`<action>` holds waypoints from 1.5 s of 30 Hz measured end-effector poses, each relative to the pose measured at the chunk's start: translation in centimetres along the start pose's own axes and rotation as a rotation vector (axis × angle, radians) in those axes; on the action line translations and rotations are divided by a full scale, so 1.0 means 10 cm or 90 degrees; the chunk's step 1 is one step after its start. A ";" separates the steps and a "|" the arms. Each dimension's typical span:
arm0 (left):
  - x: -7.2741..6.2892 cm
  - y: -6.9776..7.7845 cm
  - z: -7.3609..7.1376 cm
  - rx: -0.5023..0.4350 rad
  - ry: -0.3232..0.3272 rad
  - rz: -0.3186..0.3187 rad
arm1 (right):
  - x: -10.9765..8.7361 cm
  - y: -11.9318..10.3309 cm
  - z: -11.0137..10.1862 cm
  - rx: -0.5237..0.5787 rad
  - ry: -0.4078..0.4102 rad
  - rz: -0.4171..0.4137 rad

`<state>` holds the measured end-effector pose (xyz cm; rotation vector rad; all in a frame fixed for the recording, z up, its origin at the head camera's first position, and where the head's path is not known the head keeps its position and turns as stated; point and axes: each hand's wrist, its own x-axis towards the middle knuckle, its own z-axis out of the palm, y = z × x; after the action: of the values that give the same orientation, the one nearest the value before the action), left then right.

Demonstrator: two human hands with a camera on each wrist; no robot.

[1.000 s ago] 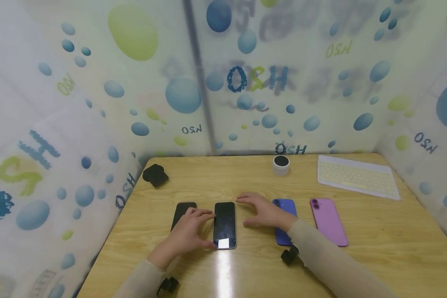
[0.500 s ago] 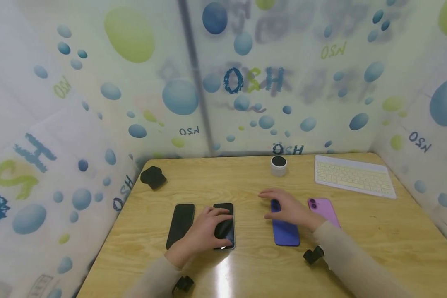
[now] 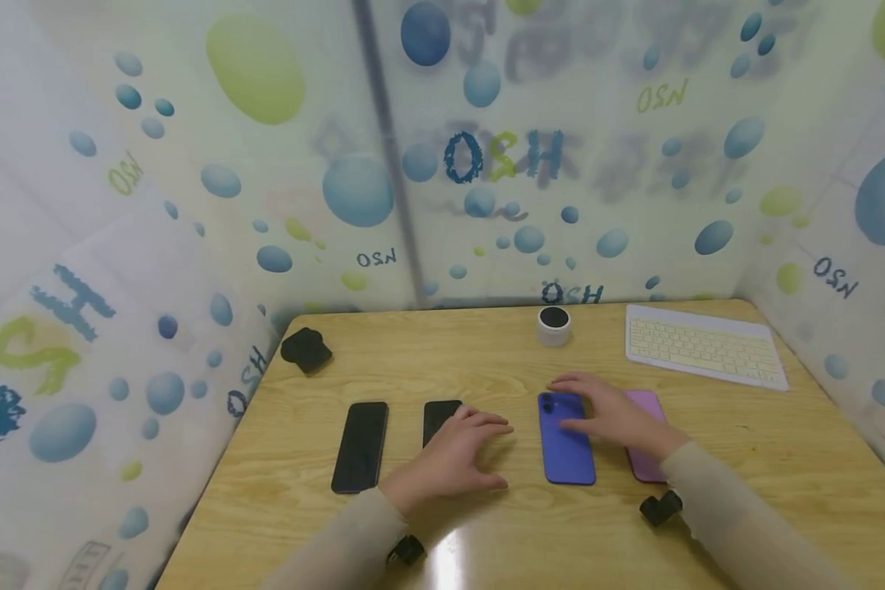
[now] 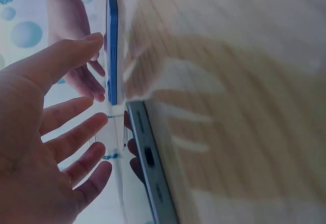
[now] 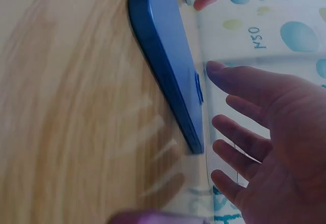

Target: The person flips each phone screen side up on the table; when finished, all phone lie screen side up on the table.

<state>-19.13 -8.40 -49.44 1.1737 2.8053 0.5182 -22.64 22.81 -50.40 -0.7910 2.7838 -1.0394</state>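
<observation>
Beige sleeves (image 3: 748, 524) have swung rightward in my head view: over the last second the left hand (image 3: 453, 459) crossed the black-screened phone (image 3: 438, 419) to its right side, and the right hand (image 3: 619, 415) came over the blue phone (image 3: 569, 463). Both phones keep their places mid-worktop (image 3: 479, 360), well in from the far edge, so I judge the work has displaced neither. A dark phone (image 3: 360, 447) lies nearer the left edge, a pink phone (image 3: 647, 467) nearer the right. My left wrist view shows spread fingers holding nothing, beside a grey phone rim with a port. My right wrist view shows parted fingers, also holding nothing, near a glossy blue side and raised camera bump.
</observation>
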 end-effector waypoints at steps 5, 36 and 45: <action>0.16 0.12 0.03 0.005 -0.012 -0.002 | -0.10 0.10 -0.09 0.008 0.016 0.002; 0.55 0.41 0.21 0.065 -0.040 -0.044 | -0.24 0.30 -0.19 -0.062 -0.003 -0.021; 0.56 0.43 0.22 0.084 -0.038 -0.053 | -0.21 0.29 -0.12 -0.011 -0.011 0.035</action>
<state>-19.83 -1.05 -49.68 1.0677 2.8600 0.2918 -22.40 26.41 -51.57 -0.7178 2.7873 -0.9956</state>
